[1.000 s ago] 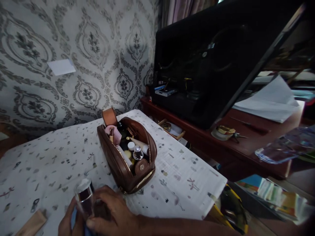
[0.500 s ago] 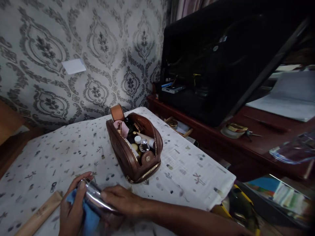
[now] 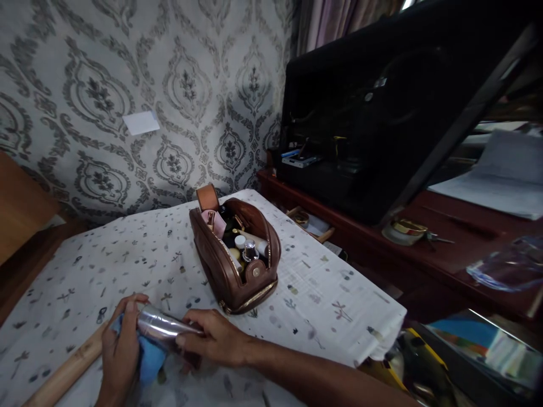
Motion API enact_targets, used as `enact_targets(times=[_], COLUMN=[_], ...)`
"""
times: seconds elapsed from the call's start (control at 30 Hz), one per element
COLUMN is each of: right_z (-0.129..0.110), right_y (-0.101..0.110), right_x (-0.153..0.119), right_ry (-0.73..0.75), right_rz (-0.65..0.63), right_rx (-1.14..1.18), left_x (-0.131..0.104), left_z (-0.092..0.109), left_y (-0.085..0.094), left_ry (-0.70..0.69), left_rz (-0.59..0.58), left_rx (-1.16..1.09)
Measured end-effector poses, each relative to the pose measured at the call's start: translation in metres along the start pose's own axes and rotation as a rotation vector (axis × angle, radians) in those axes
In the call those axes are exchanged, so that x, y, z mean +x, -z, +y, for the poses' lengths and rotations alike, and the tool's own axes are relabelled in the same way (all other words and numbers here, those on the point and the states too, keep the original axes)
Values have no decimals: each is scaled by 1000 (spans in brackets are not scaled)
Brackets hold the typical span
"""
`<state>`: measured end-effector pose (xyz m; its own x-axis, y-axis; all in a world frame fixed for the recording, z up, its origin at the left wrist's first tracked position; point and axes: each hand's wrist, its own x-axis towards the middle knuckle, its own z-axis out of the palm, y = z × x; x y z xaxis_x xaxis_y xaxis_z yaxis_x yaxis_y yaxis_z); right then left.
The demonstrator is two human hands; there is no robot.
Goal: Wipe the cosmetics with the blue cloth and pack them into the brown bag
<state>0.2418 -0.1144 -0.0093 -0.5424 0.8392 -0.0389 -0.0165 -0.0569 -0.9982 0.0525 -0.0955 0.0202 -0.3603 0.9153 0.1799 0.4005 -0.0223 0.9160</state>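
A shiny silver cylinder (image 3: 160, 327), perhaps a bottle or tube, lies between my hands just above the cloth-covered table. My left hand (image 3: 121, 345) is closed around its left end, with a blue cloth (image 3: 150, 362) bunched under the fingers. At the other end, the fingers of my right hand (image 3: 218, 339) are wrapped around it, hiding that part. Beyond them stands a brown toiletry bag (image 3: 214, 271), unzipped. Inside it I see a silver-capped bottle (image 3: 250, 250), a white-capped container (image 3: 240, 242) and a pink item (image 3: 217, 224).
A long tan rod-like object (image 3: 70, 367) lies left of my left hand. The table has a white printed cloth (image 3: 331, 299). On the right, a dark red desk (image 3: 441, 249) carries a large black screen (image 3: 360, 124) and a tape roll (image 3: 405, 230). An orange-brown panel (image 3: 21, 209) stands at left.
Both hands still grip the silver cylinder, which now lies flatter and shows more of its side. My right hand has shifted slightly right. The camera view has turned a little left.
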Motion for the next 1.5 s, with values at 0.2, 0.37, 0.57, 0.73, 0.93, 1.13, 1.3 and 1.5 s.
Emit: enact_targets(times=[0.2, 0.37, 0.57, 0.73, 0.93, 1.13, 1.3, 1.5], right_z=[-25, -53, -94, -114, -133, -138, -137, -137], right_y=[11, 30, 62, 91, 117, 119, 122, 124], right_x=[-15, -37, -56, -66, -55, -31, -15, -5], right_ry=[101, 132, 298, 263, 4, -179, -187, -203], right_rz=[86, 93, 425, 611, 754, 665, 597, 521], right_rx=[-261, -83, -407, -671, -1202, -1555, -1632, -1726], left_x=[-4, 5, 27, 51, 68, 67, 66, 66], left_z=[12, 37, 77, 113, 133, 128, 127, 127], left_y=[-2, -17, -55, -85, -105, -106, -104, -104], left_ry=[60, -41, -638, -1023, -1117, -1017, -1009, -976], left_rz=[-26, -14, -244, -365, -523, -510, -508, -528], left_rx=[52, 41, 96, 597, 858, 867, 858, 837])
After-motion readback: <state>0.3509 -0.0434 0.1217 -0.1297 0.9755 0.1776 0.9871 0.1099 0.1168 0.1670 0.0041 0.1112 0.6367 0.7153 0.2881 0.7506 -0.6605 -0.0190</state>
